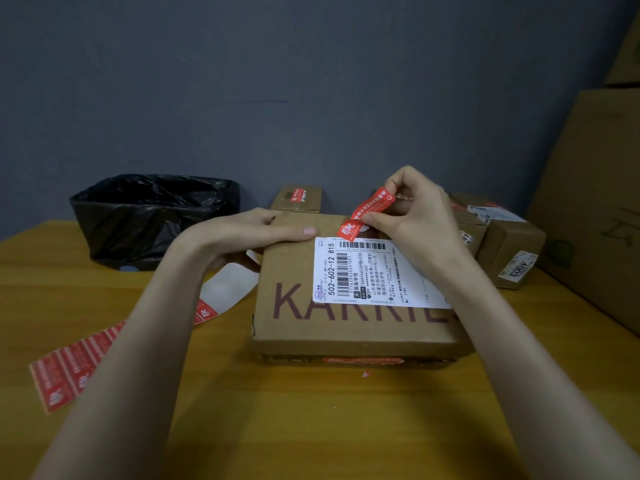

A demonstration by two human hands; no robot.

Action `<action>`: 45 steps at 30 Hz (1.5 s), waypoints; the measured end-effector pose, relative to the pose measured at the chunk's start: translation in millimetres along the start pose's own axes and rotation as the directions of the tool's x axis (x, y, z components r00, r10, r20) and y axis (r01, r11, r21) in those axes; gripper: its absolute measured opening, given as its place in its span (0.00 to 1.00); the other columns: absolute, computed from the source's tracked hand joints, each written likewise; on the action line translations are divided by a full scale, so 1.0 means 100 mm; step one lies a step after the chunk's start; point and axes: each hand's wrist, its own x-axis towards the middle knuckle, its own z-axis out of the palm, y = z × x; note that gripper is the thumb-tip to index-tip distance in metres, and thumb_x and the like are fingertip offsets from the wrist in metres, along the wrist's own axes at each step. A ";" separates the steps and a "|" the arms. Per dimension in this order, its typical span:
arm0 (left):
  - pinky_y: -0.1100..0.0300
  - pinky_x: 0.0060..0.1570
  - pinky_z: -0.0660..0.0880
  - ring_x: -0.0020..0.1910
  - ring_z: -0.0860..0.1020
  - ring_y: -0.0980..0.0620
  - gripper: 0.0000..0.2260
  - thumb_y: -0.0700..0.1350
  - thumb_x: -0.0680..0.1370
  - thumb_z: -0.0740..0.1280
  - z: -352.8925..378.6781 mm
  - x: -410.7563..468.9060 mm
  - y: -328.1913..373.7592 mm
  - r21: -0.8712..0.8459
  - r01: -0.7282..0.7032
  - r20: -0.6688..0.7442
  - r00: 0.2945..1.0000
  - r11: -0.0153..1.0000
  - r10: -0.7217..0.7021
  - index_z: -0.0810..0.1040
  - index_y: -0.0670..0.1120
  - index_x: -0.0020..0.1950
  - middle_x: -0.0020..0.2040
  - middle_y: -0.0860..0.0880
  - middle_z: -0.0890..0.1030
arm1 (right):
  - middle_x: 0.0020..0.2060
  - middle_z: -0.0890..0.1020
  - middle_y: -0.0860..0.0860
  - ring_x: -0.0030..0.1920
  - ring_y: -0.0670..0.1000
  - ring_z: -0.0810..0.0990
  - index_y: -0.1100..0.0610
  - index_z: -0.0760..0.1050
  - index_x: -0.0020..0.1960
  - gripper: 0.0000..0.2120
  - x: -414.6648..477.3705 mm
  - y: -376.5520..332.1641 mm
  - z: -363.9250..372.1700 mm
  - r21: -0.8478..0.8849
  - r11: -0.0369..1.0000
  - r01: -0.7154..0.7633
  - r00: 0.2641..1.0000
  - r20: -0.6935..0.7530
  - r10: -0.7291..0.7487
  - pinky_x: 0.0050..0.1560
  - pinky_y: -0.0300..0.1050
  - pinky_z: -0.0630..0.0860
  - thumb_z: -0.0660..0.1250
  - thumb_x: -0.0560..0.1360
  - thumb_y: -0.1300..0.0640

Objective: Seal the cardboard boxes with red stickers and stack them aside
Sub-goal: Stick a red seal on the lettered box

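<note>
A brown cardboard box (294, 327) printed with dark letters and bearing a white shipping label (367, 271) lies flat on the wooden table in front of me. My left hand (249, 233) rests flat on its far left top edge, thumb stretched across the lid. My right hand (412, 213) pinches a red sticker (372, 207) by its upper end; the sticker's lower end touches the box's far top edge near the label. Another red sticker (363, 360) runs along the box's near side.
A strip of red stickers on white backing (76, 362) trails across the table at left. A bin lined with a black bag (152, 216) stands behind it. Several smaller cardboard boxes (509, 251) sit at back right, one (298, 198) behind. A large carton (599, 209) fills the right edge.
</note>
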 end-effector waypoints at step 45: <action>0.60 0.48 0.77 0.41 0.82 0.58 0.13 0.58 0.73 0.68 0.48 -0.25 0.73 0.084 -0.394 -0.533 0.759 0.915 0.375 0.81 0.49 0.40 0.36 0.53 0.84 | 0.44 0.81 0.60 0.48 0.57 0.83 0.57 0.72 0.41 0.07 0.00 -0.19 -0.24 0.369 0.929 -0.023 0.999 0.051 0.004 0.52 0.51 0.80 0.69 0.73 0.63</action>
